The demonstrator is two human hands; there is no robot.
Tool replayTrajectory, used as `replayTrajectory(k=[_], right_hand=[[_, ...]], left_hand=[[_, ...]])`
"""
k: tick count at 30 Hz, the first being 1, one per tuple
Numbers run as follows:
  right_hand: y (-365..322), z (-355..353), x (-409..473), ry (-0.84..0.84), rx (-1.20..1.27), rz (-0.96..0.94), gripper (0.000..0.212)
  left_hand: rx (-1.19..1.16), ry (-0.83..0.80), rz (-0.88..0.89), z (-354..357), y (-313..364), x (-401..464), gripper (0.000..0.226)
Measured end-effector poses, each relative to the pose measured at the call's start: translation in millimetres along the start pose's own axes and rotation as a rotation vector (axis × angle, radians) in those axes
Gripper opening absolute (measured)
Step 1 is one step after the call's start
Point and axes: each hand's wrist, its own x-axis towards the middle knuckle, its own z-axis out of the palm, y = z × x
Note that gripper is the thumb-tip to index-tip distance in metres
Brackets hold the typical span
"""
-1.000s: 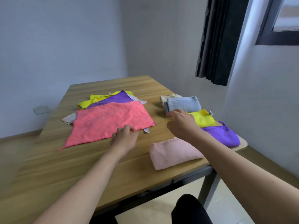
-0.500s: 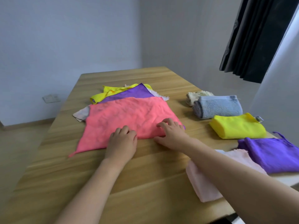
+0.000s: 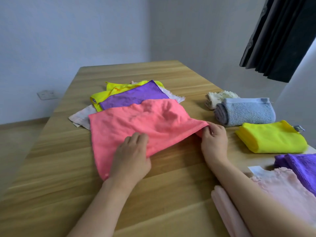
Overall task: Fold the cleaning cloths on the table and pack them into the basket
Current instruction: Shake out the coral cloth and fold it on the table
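A coral pink cloth (image 3: 136,124) lies on top of a pile of unfolded cloths in the middle of the wooden table (image 3: 51,177). My left hand (image 3: 130,157) grips its near edge, and my right hand (image 3: 213,139) pinches its near right corner, lifted slightly off the table. Under it lie a purple cloth (image 3: 133,98), a yellow cloth (image 3: 111,91) and a whitish cloth (image 3: 82,115). No basket is in view.
Folded cloths sit along the table's right side: a cream one (image 3: 217,98), a rolled grey-blue one (image 3: 246,111), a yellow one (image 3: 271,137), a purple one (image 3: 301,166) and a pale pink one (image 3: 280,190) under my right forearm. A dark curtain (image 3: 280,36) hangs at upper right.
My view has moved closer and leftward. My right hand came from the folded cloths to the pink cloth's right corner and now pinches it up; the left hand has closed on the near edge.
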Motion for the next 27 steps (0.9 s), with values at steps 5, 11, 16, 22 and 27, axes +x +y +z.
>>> replayTrajectory(k=[5, 11, 16, 22, 27], right_hand=[[-6, 4, -4, -0.103, 0.026, 0.015, 0.036], [-77, -36, 34, -0.175, -0.049, -0.018, 0.026], [-144, -81, 78, -0.248, -0.263, -0.010, 0.028], [-217, -170, 106, -0.141, 0.092, 0.091, 0.036], [-245, -239, 95, -0.395, 0.230, 0.196, 0.023]], left_hand=[[-0.004, 0.045, -0.389, -23, -23, -12, 0.021], [-0.031, 0.171, -0.343, -84, -7, 10, 0.025], [-0.198, 0.180, -0.177, -162, 72, 38, 0.020], [-1.259, 0.202, -0.154, -287, 119, 44, 0.028], [-1.736, 0.099, 0.036, -374, 133, 8, 0.028]])
